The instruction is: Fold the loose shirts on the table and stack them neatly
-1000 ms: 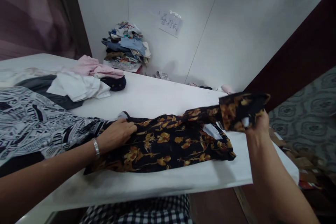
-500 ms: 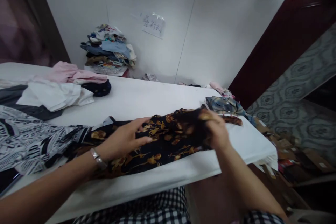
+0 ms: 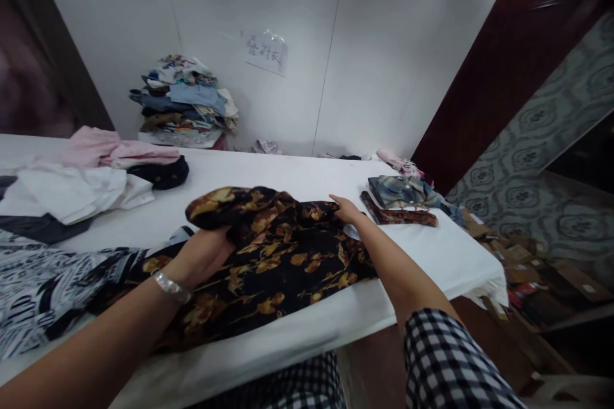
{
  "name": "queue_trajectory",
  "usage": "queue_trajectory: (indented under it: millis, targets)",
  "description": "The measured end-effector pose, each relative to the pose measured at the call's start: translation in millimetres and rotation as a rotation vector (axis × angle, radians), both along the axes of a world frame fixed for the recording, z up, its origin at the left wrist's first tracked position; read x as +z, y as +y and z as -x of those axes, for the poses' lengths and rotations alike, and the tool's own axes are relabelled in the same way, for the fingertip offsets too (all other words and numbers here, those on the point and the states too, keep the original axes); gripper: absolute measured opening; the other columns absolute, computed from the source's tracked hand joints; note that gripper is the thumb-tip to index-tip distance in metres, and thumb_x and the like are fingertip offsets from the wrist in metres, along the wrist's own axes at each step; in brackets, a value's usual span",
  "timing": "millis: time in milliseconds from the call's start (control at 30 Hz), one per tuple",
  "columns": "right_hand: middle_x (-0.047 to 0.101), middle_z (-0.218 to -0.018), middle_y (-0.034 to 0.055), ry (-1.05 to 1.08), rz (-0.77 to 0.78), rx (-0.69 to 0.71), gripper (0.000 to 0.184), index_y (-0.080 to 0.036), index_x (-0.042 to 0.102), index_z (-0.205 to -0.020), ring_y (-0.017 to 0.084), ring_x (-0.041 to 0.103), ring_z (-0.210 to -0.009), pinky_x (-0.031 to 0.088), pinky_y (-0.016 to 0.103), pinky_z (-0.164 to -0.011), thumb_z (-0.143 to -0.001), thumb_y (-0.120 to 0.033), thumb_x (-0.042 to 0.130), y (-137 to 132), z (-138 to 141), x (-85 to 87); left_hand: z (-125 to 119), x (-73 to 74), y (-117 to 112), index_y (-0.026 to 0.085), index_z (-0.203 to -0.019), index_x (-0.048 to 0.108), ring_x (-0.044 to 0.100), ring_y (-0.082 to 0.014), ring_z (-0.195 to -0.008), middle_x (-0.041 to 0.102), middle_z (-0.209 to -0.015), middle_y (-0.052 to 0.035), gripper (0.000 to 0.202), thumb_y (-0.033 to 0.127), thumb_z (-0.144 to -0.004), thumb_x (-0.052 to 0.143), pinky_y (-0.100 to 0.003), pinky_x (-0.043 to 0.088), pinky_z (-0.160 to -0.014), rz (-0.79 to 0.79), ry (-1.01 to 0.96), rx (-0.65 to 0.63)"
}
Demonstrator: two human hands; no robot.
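Note:
A black shirt with a golden flower print point(image 3: 283, 255) lies on the white table point(image 3: 268, 172) in front of me. My left hand point(image 3: 201, 254), with a silver bracelet on the wrist, is closed on a fold of the shirt and lifts it over the middle. My right hand point(image 3: 346, 209) lies at the shirt's far right edge, fingers stretched flat on the cloth.
A black-and-white printed garment point(image 3: 43, 287) lies at the left. White, pink and dark clothes point(image 3: 86, 172) are heaped behind it. A stack of folded clothes point(image 3: 185, 102) stands by the wall. Two folded shirts point(image 3: 400, 199) lie at the table's right end, beside cardboard boxes point(image 3: 527, 262) on the floor.
My right hand brought the sleeve in from the right onto the shirt and let go. My left hand has gripped the cloth and lifted a fold. The view swung right.

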State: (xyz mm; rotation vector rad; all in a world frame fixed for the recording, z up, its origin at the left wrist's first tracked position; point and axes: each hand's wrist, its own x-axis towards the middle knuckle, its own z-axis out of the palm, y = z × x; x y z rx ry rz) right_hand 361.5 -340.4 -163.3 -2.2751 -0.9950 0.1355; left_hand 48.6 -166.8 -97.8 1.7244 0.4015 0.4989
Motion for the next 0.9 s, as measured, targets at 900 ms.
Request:
queue_trajectory:
  millis: [900]
  targets:
    - [0.059,-0.130,0.0045,0.393,-0.609,0.223,0.054,-0.030,0.049,-0.135,0.025,0.054,-0.122,0.047,0.042,-0.099,-0.084,-0.049,0.050,-84.7,78.9,-19.1,-76.5,-17.1,-74.5,0.018,-0.123,0.059,0.062,-0.0270,-0.107,0.068,-0.116,-0.0121,0.047,0.033,-0.079,0.063,-0.046,0.047,-0.098,0.529,-0.175,-0.307]
